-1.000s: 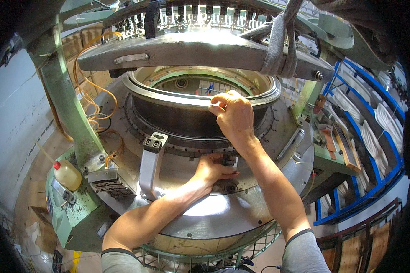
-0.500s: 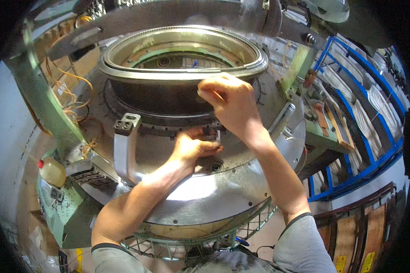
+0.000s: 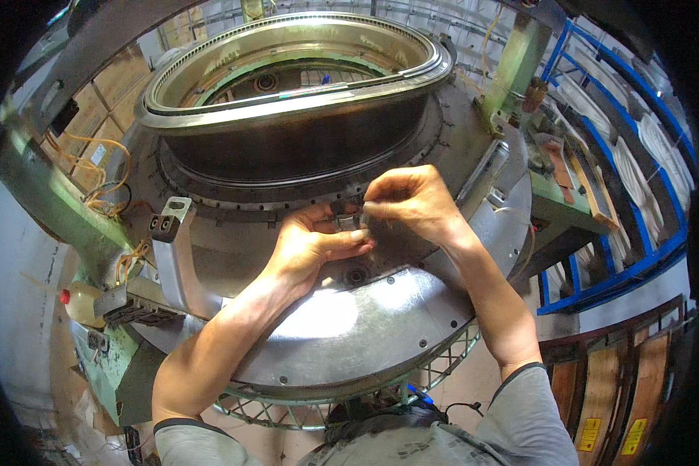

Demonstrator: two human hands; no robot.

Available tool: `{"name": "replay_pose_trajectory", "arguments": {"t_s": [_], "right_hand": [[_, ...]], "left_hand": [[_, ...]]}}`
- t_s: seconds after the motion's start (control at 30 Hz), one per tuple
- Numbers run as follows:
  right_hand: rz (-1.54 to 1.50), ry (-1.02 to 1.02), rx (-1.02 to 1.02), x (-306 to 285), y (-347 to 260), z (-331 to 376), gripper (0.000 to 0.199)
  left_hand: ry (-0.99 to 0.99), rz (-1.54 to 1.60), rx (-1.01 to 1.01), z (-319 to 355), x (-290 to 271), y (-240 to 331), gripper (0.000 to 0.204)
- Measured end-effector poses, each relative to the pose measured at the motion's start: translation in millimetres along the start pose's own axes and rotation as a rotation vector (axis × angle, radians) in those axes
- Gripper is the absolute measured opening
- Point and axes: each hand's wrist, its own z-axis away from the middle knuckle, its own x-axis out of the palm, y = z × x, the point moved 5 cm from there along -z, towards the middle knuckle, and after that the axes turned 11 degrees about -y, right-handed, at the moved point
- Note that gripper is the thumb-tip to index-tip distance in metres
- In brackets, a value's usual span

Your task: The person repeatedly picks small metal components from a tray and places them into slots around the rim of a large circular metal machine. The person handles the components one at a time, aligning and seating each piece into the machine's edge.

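Observation:
In front of the large dark cylinder of a round knitting machine, my left hand grips a small metal block between thumb and fingers. My right hand is closed in a pinch right at the block's right side. What its fingertips hold, if anything, is too small to make out. Both hands are over the flat metal bed, just behind the shiny curved front plate. A toothed metal ring tops the cylinder.
An upright metal bracket rises left of my forearm. Green machine posts flank the bed, with orange cables at the left. A red-capped bottle stands at far left. Blue racks with white yarn are on the right.
My right hand has come down from beside the cylinder's rim to the metal block in my left hand. The view has shifted, showing more of the cylinder's top.

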Motion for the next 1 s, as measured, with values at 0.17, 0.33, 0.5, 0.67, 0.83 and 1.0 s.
{"name": "replay_pose_trajectory", "arguments": {"t_s": [0.17,0.33,0.5,0.67,0.83,1.0], "right_hand": [[0.188,0.331,-0.113,18,-10,11,0.009],[0.412,0.338,-0.149,35,-10,11,0.015],[0.523,0.238,-0.343,44,-17,9,0.020],[0.468,0.167,-0.325,38,-21,9,0.027],[0.356,0.115,-0.310,37,-33,13,0.047],[0.458,0.044,-0.402,42,-41,12,0.058]], "left_hand": [[0.058,0.052,0.073,0,-4,2,0.033],[0.048,0.233,0.112,-1,-15,10,0.020],[0.122,0.074,0.247,-1,-18,9,0.022],[0.061,-0.008,0.210,0,-14,11,0.021],[-0.002,-0.038,0.184,4,-6,23,0.034],[0.004,0.021,0.133,8,-2,28,0.067]]}}
